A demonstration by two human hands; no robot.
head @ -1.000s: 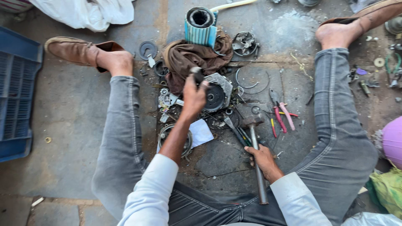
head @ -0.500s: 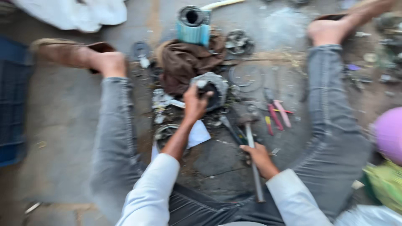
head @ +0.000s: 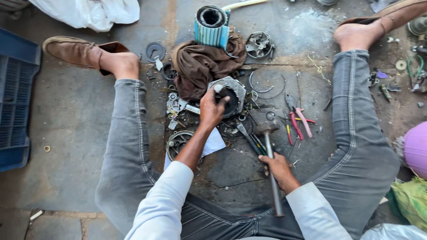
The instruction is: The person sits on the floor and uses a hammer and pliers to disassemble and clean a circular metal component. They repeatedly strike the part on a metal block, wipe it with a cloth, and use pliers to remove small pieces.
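2 hands are at work between the outstretched legs, and I read them as set 1 ahead of the other. My left hand (head: 212,106) reaches forward, fingers curled down over the grey, round metal housing with a dark centre (head: 231,95), gripping what looks like a small grey stub at its near-left rim; I cannot tell exactly what that stub is. My right hand (head: 278,169) sits nearer my body, closed in a full fist around the long steel-handled hammer (head: 268,146). The hammer's long axis runs almost straight away from me, its heavy dark head (head: 263,122) lying on the floor just right of the left hand and close beside the housing. So the housing lies forward and left of the hammer head, with the left hand already on it and the right hand well behind. Beyond the left hand lies a crumpled brown cloth (head: 200,64); right of the hammer head lie red-handled pliers (head: 296,120).
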